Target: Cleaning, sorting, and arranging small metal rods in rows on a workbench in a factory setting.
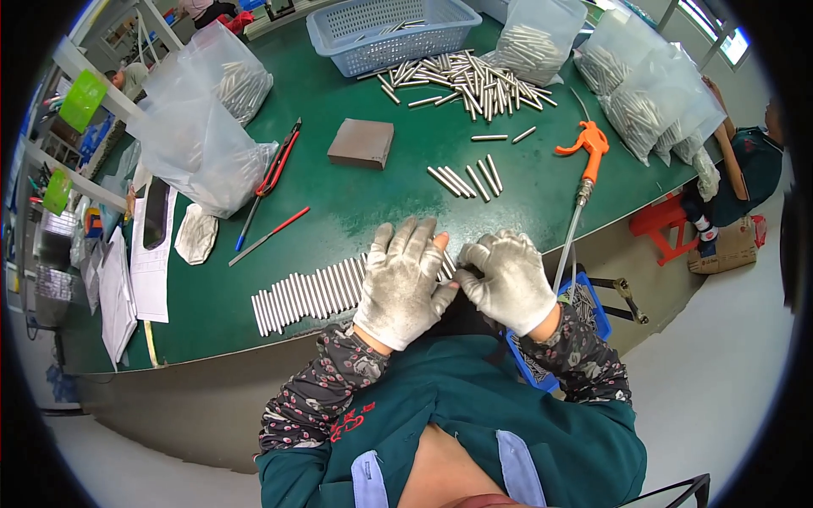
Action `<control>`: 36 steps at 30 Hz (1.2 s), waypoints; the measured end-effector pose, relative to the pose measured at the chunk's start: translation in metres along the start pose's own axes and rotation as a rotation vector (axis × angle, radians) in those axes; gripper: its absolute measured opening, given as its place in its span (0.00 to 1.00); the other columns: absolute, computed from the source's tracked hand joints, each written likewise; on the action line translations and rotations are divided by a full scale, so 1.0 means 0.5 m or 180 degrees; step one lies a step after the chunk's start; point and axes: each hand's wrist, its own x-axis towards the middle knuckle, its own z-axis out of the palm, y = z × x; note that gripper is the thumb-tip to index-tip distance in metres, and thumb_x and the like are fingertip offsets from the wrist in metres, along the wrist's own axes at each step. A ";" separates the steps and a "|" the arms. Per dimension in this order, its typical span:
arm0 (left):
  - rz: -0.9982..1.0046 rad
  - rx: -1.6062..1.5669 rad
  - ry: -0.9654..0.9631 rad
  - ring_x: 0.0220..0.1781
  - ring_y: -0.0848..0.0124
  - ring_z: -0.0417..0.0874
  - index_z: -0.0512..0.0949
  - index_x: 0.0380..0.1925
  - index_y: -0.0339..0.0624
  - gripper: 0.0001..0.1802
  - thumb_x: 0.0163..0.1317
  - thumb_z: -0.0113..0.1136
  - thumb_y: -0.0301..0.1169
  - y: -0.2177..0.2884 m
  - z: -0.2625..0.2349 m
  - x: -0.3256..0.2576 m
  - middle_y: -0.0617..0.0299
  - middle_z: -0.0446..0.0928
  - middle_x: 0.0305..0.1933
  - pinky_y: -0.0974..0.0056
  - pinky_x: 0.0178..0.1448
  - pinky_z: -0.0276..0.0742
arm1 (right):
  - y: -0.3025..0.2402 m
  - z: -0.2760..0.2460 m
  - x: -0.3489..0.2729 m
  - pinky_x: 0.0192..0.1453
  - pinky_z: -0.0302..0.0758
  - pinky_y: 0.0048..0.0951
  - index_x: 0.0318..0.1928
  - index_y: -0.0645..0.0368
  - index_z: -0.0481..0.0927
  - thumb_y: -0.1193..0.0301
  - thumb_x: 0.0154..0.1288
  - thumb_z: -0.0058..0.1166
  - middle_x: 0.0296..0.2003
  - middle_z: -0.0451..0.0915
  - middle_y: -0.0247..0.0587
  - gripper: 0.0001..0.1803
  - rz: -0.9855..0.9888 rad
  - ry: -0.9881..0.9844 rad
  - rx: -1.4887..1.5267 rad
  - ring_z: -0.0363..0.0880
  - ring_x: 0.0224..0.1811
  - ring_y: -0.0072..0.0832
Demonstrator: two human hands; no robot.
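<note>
A row of slim metal pins [309, 295] lies side by side along the near edge of the green table. My left hand [401, 284], in a greyish-white glove with one bare fingertip, rests flat over the row's right end, its fingers stretched out. Beside it, my right hand [511, 284], gloved too, has its fingers curled in at the table edge. What those fingers hold, if anything, is hidden. Between the hands a few more pins [446, 267] show in part. Farther off lies a small group of loose pins [464, 179].
A pin heap [474, 83] lies before a blue basket [394, 38]. Bags of pins [529, 46] stand around. On the table are a brown block [362, 144], orange air gun [589, 152], red pliers [273, 173] and file [269, 236]. A blue crate [600, 309] sits below; someone sits at right.
</note>
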 end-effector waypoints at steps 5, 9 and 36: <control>0.0281 0.0064 -0.0287 0.64 0.57 0.66 0.72 0.52 0.40 0.31 0.46 0.65 0.39 0.007 -0.019 0.004 0.52 0.68 0.59 0.49 0.69 0.53 | 0.061 -0.030 0.070 0.38 0.72 0.41 0.33 0.54 0.77 0.66 0.54 0.53 0.26 0.77 0.43 0.08 0.0264 0.0841 -0.0676 0.77 0.34 0.40; 0.0390 0.0303 0.0031 0.57 0.59 0.74 0.73 0.51 0.40 0.26 0.50 0.63 0.36 -0.014 -0.065 0.065 0.54 0.73 0.54 0.53 0.62 0.65 | 0.136 -0.021 0.118 0.43 0.73 0.43 0.40 0.55 0.77 0.64 0.55 0.53 0.32 0.78 0.46 0.13 0.0864 0.0337 -0.0562 0.78 0.39 0.44; 0.0439 -0.0217 -0.1029 0.46 0.58 0.77 0.78 0.36 0.43 0.12 0.49 0.61 0.28 -0.077 -0.049 0.148 0.59 0.77 0.39 0.57 0.49 0.73 | 0.068 -0.030 0.026 0.43 0.75 0.44 0.43 0.59 0.76 0.67 0.54 0.53 0.33 0.78 0.52 0.15 0.0384 -0.0559 0.1037 0.78 0.37 0.49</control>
